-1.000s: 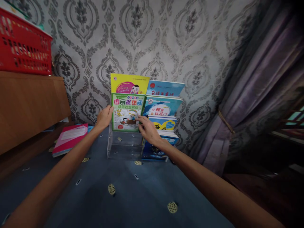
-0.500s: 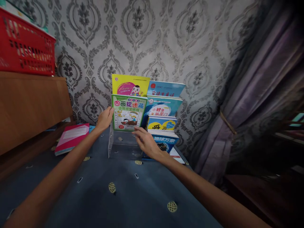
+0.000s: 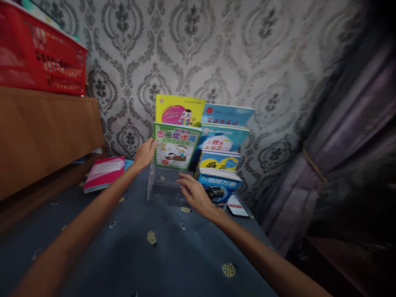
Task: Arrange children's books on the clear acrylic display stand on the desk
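Observation:
A green picture book (image 3: 176,150) with cartoon children on its cover stands on the left side of a clear acrylic rack (image 3: 151,181). At its left edge, my left hand (image 3: 145,153) has its fingers closed on the cover's side. My right hand (image 3: 196,192) is just below the book's lower right corner, fingers apart and holding nothing. Behind the green book rises a yellow book (image 3: 179,109). To the right, a stepped stack has a pale blue book (image 3: 229,113), a teal book (image 3: 222,140), a yellow-and-blue book (image 3: 219,161) and a blue earth book (image 3: 218,187).
A phone (image 3: 237,207) lies right of the rack on the dark patterned tablecloth (image 3: 167,264). Pink books (image 3: 103,173) lie at the left, near a wooden cabinet (image 3: 49,132) carrying a red basket (image 3: 46,57). A curtain (image 3: 309,165) hangs at the right, before a patterned wall.
My right hand has dropped slightly away from the green book's bottom edge. My left hand stays at the book's left side. The whole view has shifted, showing things farther right.

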Motion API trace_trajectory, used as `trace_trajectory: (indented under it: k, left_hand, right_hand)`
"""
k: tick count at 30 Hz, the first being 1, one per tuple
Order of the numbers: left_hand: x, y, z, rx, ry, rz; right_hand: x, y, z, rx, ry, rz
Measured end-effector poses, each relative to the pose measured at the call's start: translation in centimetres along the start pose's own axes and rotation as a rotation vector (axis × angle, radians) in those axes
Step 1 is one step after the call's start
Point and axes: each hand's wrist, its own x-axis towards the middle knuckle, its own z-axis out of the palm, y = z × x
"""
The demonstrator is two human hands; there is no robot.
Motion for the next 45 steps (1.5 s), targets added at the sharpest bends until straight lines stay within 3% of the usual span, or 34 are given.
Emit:
trace_trajectory:
  k: [6,17,20,22,25,28,30,36,45]
  left_hand:
    - [-0.8,0.0,0.0,-0.005,-0.017,-0.021]
    - [-2.3,-0.7,0.1,-0.112,-0.006,0.075]
    - [-3.8,-2.5,-0.7,-0.11,0.011,0.111]
    - [-5.5,-4.9,-1.7,0.026,-0.029,0.035]
    - [-8.3,-9.5,-3.6,0.368,-0.218,-0.217]
    - [-10.7,-13.2,-5.5,0.456,-0.337,-0.337]
    - [-11.9,-14.7,-6.3,0.476,-0.404,-0.361]
    - [-13.4,-14.9,-6.2,0.667,-0.533,-0.294]
    - [-13.4,-15.1,-7.1,0.811,-0.569,-0.192]
  right_hand:
    - [-1.1,0.1,0.8,0.018,-0.028,0.024]
    - [-3.9,-0.6,2.4,0.071,-0.087,0.132]
    - [-5.3,-1.2,2.8,0.109,-0.091,0.162]
    - [-6.8,-1.4,3.3,0.126,-0.091,0.172]
    - [-9.5,-1.3,4.5,0.153,-0.072,0.204]
    - [-11.7,-1.3,5.6,0.188,-0.054,0.251]
    - [-12.4,-1.3,6.1,0.214,-0.055,0.288]
    - [-12.5,-2.0,5.7,0.256,-0.108,0.373]
    - [-13.0,-1.9,5.8,0.285,-0.135,0.409]
